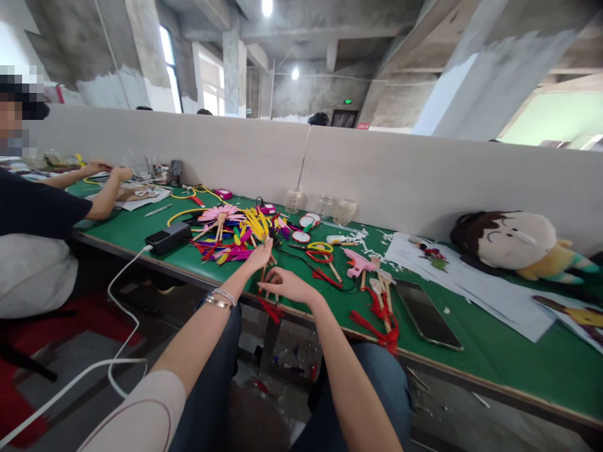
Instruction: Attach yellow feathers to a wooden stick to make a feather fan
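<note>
Currently, in the head view, the left hand (260, 255), at the centre of the frame, is closed around the narrow base of a bunch of thin yellow feather-like strips (257, 223) that fans out just above the fingers. Right beside it, slightly lower, the right hand (288, 285) is curled with thumb and fingertips drawn together near slim wooden sticks; whether that grip has hold of anything, I cannot tell. Limp red strips (272, 309) hang just below, at the front edge of the green tabletop (490, 361).

To judge by the pose, this looks like close two-handed work, best done with the left grip firm but low, so that the thin strips are not crushed or twisted. The right fingertips would do well to work close to the left ones, with the red strips clear of them.

Left of centre, a pink petalled fan-shaped piece (221, 215) lies near the bunch and could easily snag it, so a little room there would help. Right of centre lie a pink glue gun (358, 262) and a dark flat phone (429, 315), both apart from the hands.
</note>
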`<state>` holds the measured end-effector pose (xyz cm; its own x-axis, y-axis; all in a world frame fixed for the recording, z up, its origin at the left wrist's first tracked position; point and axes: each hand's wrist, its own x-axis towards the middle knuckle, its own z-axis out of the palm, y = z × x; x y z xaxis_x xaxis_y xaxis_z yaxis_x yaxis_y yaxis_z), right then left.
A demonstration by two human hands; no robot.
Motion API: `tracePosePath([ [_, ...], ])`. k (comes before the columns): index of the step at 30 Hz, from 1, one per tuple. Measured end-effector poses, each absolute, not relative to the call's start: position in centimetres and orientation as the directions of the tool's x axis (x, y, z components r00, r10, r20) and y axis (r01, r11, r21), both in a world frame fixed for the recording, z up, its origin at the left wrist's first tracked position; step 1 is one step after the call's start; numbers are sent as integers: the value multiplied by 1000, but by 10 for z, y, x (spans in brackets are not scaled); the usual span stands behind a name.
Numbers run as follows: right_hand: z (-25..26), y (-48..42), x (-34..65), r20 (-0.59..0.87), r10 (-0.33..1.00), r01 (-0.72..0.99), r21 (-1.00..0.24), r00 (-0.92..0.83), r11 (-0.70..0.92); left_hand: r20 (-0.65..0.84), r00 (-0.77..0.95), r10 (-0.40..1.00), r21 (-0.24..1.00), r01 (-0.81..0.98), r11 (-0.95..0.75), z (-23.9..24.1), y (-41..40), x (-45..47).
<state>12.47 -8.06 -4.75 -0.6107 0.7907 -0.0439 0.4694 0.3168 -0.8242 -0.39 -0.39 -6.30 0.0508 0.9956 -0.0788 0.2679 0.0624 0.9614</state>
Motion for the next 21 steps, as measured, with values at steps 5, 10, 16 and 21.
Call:
tracePosePath([
  [5,-64,-76,113,-5,830,399,-878,-558,263,-135,-40,990,971,195,140,-65,0,6],
  [10,-76,-67,113,20,933,511,-832,-360,215,-204,5,979,975,87,203,-58,-9,14],
  [16,-78,-65,120,31,920,520,-817,-392,249,-159,125,979,987,47,155,-57,-20,16],
  [21,-78,-67,147,-76,869,335,-936,-489,106,-134,284,949,975,209,76,-56,-21,10],
])
